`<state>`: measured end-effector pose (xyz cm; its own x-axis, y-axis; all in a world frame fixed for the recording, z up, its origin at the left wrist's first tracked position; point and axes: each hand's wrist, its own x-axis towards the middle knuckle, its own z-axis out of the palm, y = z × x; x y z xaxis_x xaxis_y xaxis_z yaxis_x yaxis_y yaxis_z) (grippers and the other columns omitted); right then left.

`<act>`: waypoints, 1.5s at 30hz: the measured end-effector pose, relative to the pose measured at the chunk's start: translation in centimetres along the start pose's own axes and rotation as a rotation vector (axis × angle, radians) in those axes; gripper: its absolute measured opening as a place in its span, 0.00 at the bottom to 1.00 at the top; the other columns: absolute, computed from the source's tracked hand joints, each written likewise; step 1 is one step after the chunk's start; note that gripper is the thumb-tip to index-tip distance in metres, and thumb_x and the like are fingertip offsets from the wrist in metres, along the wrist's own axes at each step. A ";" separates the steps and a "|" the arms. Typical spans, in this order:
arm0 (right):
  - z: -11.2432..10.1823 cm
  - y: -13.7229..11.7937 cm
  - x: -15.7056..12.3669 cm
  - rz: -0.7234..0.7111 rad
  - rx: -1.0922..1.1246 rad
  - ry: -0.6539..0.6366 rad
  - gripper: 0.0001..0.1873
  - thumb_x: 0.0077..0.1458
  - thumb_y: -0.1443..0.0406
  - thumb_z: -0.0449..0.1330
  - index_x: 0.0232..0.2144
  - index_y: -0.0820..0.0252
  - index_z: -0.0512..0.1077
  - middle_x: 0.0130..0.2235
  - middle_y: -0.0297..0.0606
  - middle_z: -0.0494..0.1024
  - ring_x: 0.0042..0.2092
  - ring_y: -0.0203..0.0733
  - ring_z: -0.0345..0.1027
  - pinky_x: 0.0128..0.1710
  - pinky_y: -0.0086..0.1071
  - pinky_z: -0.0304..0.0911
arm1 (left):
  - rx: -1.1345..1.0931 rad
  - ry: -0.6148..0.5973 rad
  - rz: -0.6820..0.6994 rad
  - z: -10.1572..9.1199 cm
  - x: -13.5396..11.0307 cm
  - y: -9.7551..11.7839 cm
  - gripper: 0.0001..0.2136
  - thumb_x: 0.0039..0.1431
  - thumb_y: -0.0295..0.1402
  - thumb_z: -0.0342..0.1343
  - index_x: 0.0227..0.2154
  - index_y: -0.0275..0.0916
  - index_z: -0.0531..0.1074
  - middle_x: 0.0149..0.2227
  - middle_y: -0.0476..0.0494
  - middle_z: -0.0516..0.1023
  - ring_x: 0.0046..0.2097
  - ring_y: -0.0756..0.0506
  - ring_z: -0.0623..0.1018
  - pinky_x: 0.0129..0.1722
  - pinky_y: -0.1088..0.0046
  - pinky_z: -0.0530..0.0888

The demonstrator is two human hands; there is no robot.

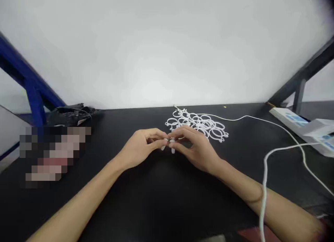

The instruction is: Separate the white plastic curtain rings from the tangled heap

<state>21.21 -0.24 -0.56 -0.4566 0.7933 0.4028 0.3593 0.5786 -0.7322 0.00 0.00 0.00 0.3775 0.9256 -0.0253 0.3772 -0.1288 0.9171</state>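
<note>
In the middle of the black table, my left hand (141, 144) is closed in a pinch at its fingertips. My right hand (194, 146) pinches close beside it, the fingertips of both almost touching. Between thumb and fingers of the left shows a small white piece (163, 147). Another small white piece (173, 150) pokes down below the right fingertips. Fingers cover most of both, so I cannot tell whether they are joined. Just behind the right hand lies a tangled pile of thin white rings (200, 123) with little knobs on them.
A white cord (245, 117) runs from near the pile to the right; a thicker white cable (264, 179) crosses over my right forearm. White boxes with blue print (300, 122) stand at right. A crumpled black bag (68, 113) lies at far left beside a blue frame post (35, 99).
</note>
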 end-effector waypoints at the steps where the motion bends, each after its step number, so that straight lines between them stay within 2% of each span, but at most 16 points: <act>1: 0.1 0.0 0.0 0.004 0.019 0.009 0.05 0.58 0.64 0.63 0.38 0.55 0.71 0.40 0.36 0.73 0.40 0.36 0.71 0.44 0.34 0.73 | -0.018 0.000 -0.004 0.1 0.0 0.2 0.11 0.59 0.45 0.59 0.37 0.44 0.77 0.33 0.51 0.80 0.36 0.47 0.77 0.39 0.70 0.70; 8: 0.2 -0.1 0.2 0.000 0.020 0.041 0.08 0.55 0.66 0.66 0.30 0.57 0.68 0.39 0.36 0.72 0.38 0.37 0.70 0.41 0.34 0.73 | -0.139 -0.059 -0.028 0.3 -0.4 1.0 0.11 0.59 0.44 0.59 0.39 0.43 0.75 0.36 0.50 0.80 0.40 0.47 0.78 0.45 0.69 0.70; 14: 0.2 0.0 0.0 -0.052 -0.090 0.036 0.10 0.56 0.62 0.65 0.27 0.57 0.68 0.38 0.36 0.72 0.39 0.37 0.70 0.39 0.32 0.69 | -0.160 -0.107 -0.059 0.6 -0.3 1.2 0.10 0.60 0.42 0.59 0.38 0.42 0.73 0.33 0.51 0.79 0.37 0.48 0.77 0.40 0.71 0.69; 18: -0.1 0.1 0.1 -0.103 -0.105 0.050 0.12 0.56 0.60 0.66 0.28 0.57 0.67 0.36 0.35 0.72 0.38 0.37 0.69 0.38 0.33 0.68 | -0.209 -0.115 -0.044 0.7 -0.4 1.4 0.08 0.61 0.40 0.58 0.36 0.42 0.73 0.33 0.51 0.78 0.38 0.48 0.76 0.43 0.71 0.69; 21: -0.8 0.4 0.4 -0.085 -0.203 0.107 0.09 0.60 0.62 0.61 0.30 0.57 0.67 0.34 0.36 0.72 0.36 0.38 0.68 0.37 0.34 0.66 | -0.237 -0.062 -0.031 0.4 -0.4 1.4 0.08 0.61 0.40 0.58 0.36 0.41 0.74 0.34 0.49 0.78 0.39 0.48 0.75 0.44 0.69 0.69; 24: -1.7 1.0 0.6 -0.049 -0.405 0.162 0.06 0.64 0.65 0.55 0.33 0.58 0.68 0.36 0.38 0.73 0.39 0.42 0.66 0.41 0.38 0.65 | -0.379 0.040 -0.024 -0.1 -0.2 1.1 0.08 0.62 0.39 0.57 0.38 0.40 0.74 0.34 0.48 0.77 0.38 0.47 0.74 0.44 0.68 0.69; 27: -2.0 1.6 0.6 -0.032 -0.594 0.116 0.04 0.62 0.67 0.57 0.38 0.59 0.71 0.40 0.42 0.74 0.44 0.47 0.64 0.46 0.43 0.65 | -0.581 0.154 -0.017 -0.5 0.3 0.5 0.10 0.62 0.40 0.56 0.40 0.39 0.73 0.33 0.48 0.74 0.38 0.48 0.72 0.41 0.68 0.69; 30: -1.7 2.2 0.5 -0.029 -0.701 0.027 0.07 0.58 0.66 0.61 0.40 0.60 0.73 0.44 0.46 0.73 0.47 0.52 0.62 0.49 0.47 0.64 | -0.630 0.239 -0.004 -0.7 0.6 -0.1 0.13 0.60 0.42 0.59 0.43 0.40 0.73 0.33 0.50 0.71 0.37 0.49 0.70 0.41 0.69 0.68; 33: -1.1 2.6 0.4 -0.037 -0.756 -0.031 0.06 0.57 0.66 0.62 0.38 0.61 0.74 0.45 0.48 0.73 0.48 0.53 0.62 0.50 0.48 0.64 | -0.512 0.287 -0.038 -0.9 0.8 -0.4 0.17 0.56 0.41 0.63 0.47 0.41 0.72 0.33 0.50 0.72 0.37 0.49 0.71 0.42 0.69 0.67; 37: -1.0 2.6 0.4 -0.072 -0.769 -0.049 0.04 0.60 0.68 0.59 0.33 0.61 0.74 0.45 0.48 0.73 0.47 0.51 0.61 0.49 0.46 0.65 | -0.178 0.370 -0.092 -1.5 0.8 -0.6 0.17 0.57 0.43 0.59 0.47 0.44 0.73 0.33 0.49 0.75 0.38 0.47 0.73 0.43 0.67 0.68; 40: -1.1 2.4 0.4 -0.086 -0.755 -0.039 0.04 0.60 0.69 0.59 0.33 0.62 0.74 0.46 0.48 0.72 0.48 0.52 0.61 0.50 0.46 0.65 | 0.258 0.484 -0.105 -2.7 0.9 -1.1 0.15 0.59 0.41 0.54 0.47 0.44 0.72 0.36 0.46 0.77 0.38 0.43 0.76 0.43 0.65 0.69; 43: -1.3 2.1 0.3 -0.079 -0.720 -0.017 0.04 0.60 0.69 0.59 0.34 0.61 0.74 0.47 0.48 0.72 0.49 0.52 0.61 0.50 0.47 0.65 | 0.755 0.556 -0.101 -4.4 1.2 -2.2 0.17 0.60 0.36 0.48 0.49 0.39 0.71 0.38 0.38 0.78 0.43 0.37 0.76 0.45 0.60 0.70; 45: -1.4 1.8 0.3 -0.073 -0.685 -0.002 0.03 0.59 0.69 0.59 0.34 0.60 0.74 0.46 0.47 0.72 0.48 0.51 0.62 0.49 0.48 0.66 | 0.947 0.571 -0.116 -5.8 1.2 -3.3 0.18 0.60 0.34 0.45 0.50 0.36 0.70 0.40 0.34 0.78 0.46 0.33 0.74 0.45 0.58 0.70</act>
<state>22.82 1.35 -1.03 -0.5006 0.7478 0.4361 0.7608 0.6204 -0.1904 -5.71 3.64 -0.76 -0.0547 0.9461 0.3193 0.9703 -0.0251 0.2405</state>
